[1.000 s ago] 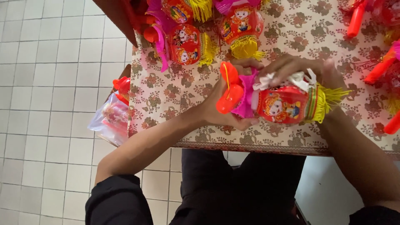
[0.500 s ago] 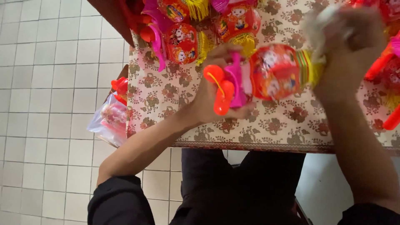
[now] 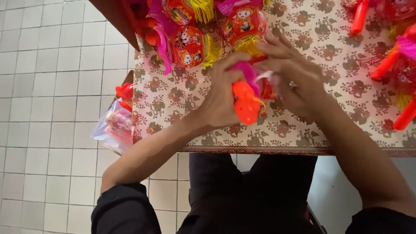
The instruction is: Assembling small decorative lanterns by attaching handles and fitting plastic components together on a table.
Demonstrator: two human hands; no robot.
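Fingertips of the left hand (image 3: 223, 102) curl around an orange plastic handle (image 3: 246, 103) with a pink tuft, pinching it firmly, while the right hand (image 3: 292, 80) spreads narrow fingers over the red lantern body (image 3: 265, 89), mostly hidden beneath them. The toy sits low over the floral tablecloth (image 3: 320, 125), near the table's front edge. Working well here probably means keeping the handle steady and letting only the right fingertips move. Finished red lanterns (image 3: 187, 45) with yellow tassels lie just beyond; a clear bag (image 3: 113, 128) hangs off the left corner.
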